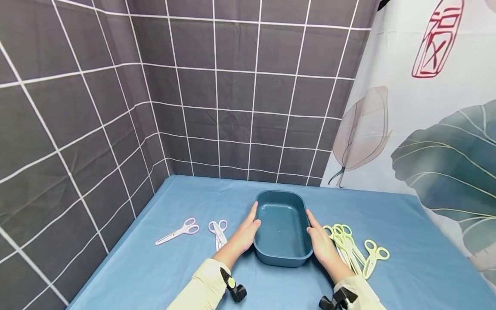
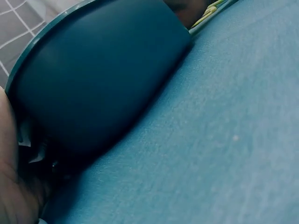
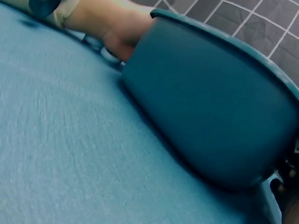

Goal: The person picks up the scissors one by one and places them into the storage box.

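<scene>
A dark teal rectangular basin [image 1: 283, 258] with rounded corners stands on the blue cloth, nothing inside it. My left hand [image 1: 244, 232] presses against its left side, straight fingers along the wall and thumb at the rim. Against the opposite side lies my right hand [image 1: 321, 245], its visible fingers also straight. Both wrist views show the basin's outer wall [image 2: 103, 79] close up, its base low over the cloth. White scissors with purple handles [image 1: 218, 232] lie beside my left wrist, partly covered by the arm. Next to my right hand is a pile of yellow-green scissors [image 1: 345, 241].
Another pair of purple-handled scissors [image 1: 178, 232] lies farther left on the blue cloth [image 1: 186, 193]. One yellow-green pair [image 1: 373, 256] is at the pile's right. A grey grid-patterned curtain [image 1: 236, 94] borders the back and left; a white printed curtain [image 1: 399, 43] hangs at right.
</scene>
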Demonstrator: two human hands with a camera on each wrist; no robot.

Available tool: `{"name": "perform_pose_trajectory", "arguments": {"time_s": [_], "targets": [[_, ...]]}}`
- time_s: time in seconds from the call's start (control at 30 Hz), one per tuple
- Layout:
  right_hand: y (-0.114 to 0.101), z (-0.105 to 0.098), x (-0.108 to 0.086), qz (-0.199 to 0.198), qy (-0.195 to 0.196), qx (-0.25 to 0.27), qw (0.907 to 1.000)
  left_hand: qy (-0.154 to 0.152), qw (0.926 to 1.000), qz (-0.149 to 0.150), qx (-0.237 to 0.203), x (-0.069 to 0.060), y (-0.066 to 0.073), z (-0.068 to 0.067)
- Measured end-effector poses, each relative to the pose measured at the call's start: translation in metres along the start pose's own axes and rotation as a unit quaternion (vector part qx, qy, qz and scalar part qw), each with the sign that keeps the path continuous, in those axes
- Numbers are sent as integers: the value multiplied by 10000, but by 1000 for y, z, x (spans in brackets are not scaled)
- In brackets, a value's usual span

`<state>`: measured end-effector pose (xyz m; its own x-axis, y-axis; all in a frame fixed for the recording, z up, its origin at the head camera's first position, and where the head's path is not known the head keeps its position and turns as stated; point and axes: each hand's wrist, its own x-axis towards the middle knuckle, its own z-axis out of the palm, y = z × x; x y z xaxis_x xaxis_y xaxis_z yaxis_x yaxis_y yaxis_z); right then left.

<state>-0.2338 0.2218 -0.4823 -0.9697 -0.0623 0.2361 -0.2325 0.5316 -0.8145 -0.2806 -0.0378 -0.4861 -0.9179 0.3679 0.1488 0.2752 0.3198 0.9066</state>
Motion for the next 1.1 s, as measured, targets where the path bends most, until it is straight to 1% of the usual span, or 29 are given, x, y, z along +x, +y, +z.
{"name": "perform_pose_trajectory", "arguments": {"time_s": [0.07,0.17,0.27,0.3,0.37,0.43,0.53,0.6,0.73,0.83,0.97,1.1], "targets": [[-4,-5,3,53,-57,-211,9997,93,10000,-19,-4,0,-2,0],[-9,-17,9,-19,-90,-532,9985,226,9997,107,16,-1,-4,-1],[-15,-38,14,-95,11,-983,9951,271,9994,183,94,-1,-4,-1],[-17,-46,14,-67,34,-1147,9934,275,9993,205,114,-1,-4,-2],[-19,-64,14,76,29,-1506,9886,291,9993,200,154,-2,-3,-1],[-18,-79,12,282,-92,-1816,9829,317,9991,200,183,-3,-2,-1],[-13,-96,11,542,-330,-2131,9750,363,9990,183,191,-4,-2,1],[-10,-104,9,644,-402,-2327,9696,392,9989,170,180,-5,-2,2],[-7,-115,7,877,-441,-2471,9640,443,9987,137,205,-5,-3,3],[-7,-120,5,1139,-507,-2537,9592,480,9984,157,243,-4,-3,3],[-5,-121,-1,1618,-882,-2563,9489,496,9983,165,259,-3,-3,2],[-3,-118,-7,2017,-1309,-2397,9406,521,9981,160,275,-3,-3,3]]}}
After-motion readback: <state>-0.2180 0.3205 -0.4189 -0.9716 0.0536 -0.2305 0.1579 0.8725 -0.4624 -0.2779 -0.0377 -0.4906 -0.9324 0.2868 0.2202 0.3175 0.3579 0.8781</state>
